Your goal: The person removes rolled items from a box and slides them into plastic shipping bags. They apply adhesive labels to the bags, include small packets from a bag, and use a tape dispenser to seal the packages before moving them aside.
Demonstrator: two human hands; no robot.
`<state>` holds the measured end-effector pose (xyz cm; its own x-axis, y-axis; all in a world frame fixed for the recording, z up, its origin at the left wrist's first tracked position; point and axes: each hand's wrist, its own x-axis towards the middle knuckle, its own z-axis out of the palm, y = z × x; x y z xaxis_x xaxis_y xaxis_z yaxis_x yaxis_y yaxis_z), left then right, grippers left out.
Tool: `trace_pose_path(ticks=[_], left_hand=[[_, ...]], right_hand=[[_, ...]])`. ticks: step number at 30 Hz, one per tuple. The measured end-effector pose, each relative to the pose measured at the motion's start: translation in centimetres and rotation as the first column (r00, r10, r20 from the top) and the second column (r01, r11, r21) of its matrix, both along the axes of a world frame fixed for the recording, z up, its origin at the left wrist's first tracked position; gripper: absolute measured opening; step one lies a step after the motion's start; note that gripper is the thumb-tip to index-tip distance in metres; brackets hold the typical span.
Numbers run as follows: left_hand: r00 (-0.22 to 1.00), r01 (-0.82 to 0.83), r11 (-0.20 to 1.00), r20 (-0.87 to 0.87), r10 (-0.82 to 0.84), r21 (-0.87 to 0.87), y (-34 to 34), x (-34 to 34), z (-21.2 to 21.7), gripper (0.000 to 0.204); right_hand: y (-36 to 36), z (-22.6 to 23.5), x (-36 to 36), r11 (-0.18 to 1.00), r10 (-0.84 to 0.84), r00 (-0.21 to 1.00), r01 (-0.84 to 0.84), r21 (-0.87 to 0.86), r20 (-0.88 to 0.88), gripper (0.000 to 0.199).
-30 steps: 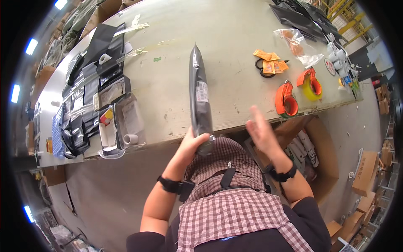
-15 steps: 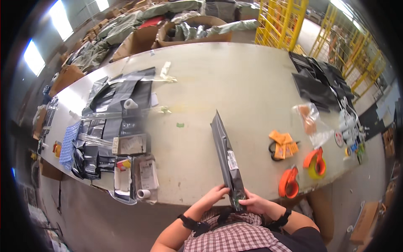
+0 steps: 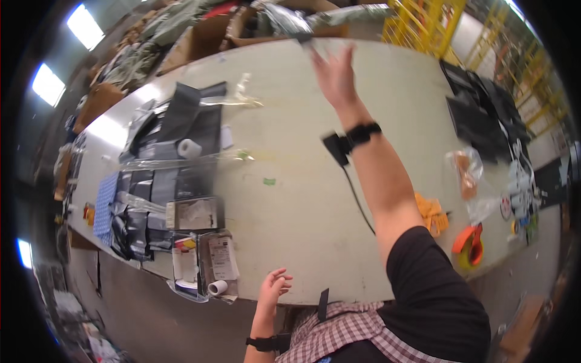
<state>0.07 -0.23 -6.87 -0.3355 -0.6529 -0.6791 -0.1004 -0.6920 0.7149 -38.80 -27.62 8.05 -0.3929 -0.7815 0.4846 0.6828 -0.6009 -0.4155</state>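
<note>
My right arm stretches far forward over the table, and my right hand (image 3: 336,75) is open at its far edge, fingers spread and somewhat blurred. Just beyond the fingertips is a shiny grey and dark plastic package (image 3: 287,22), over the big cardboard box (image 3: 242,42); it looks apart from the hand, though blur hides the gap. My left hand (image 3: 275,287) hovers empty by the near table edge, fingers loosely bent and apart. Closest to it are a small white roll (image 3: 217,287) and a printed label stack (image 3: 223,257) in an open tray.
Black plastic bags (image 3: 190,121) lie at left with a white roll (image 3: 189,149) on them. More black bags (image 3: 475,124) are at right. An orange tape dispenser (image 3: 468,246) and orange packets (image 3: 431,215) sit near my right arm. Yellow metal racks (image 3: 417,27) stand behind the table (image 3: 290,139).
The long dark package has left both hands and the near edge. My right hand has swung far forward and opened; my left hand has moved left and let go. The view has shifted slightly.
</note>
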Motion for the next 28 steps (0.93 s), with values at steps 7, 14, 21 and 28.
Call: trace_pose_path(ticks=[7, 14, 21, 28], left_hand=[[0.947, 0.250, 0.928, 0.268, -0.175, -0.276, -0.3, 1.1, -4.7, 0.020], [0.955, 0.093, 0.988, 0.292, -0.053, -0.123, 0.0, 1.7, -4.8, 0.015], [0.980, 0.098, 0.993, 0.180, -0.085, -0.062, -1.7, 1.3, -3.8, 0.014], [0.978, 0.200, 0.972, 0.084, -0.191, -0.126, -1.7, 2.1, -4.9, 0.014]], right_hand=[[19.7, -6.5, 6.7, 0.984, 0.162, -0.006, -0.080, 0.162, -0.987, 0.018], [41.0, -15.0, -8.3, 0.193, 0.430, 0.136, 0.952, 0.238, -0.893, 0.031], [41.7, -18.3, -2.6, 0.342, 0.862, -0.293, 0.938, 0.048, -0.415, 0.065], [43.1, -21.8, 1.3, 0.251, 0.731, -0.328, 0.945, -0.211, -0.599, 0.070]])
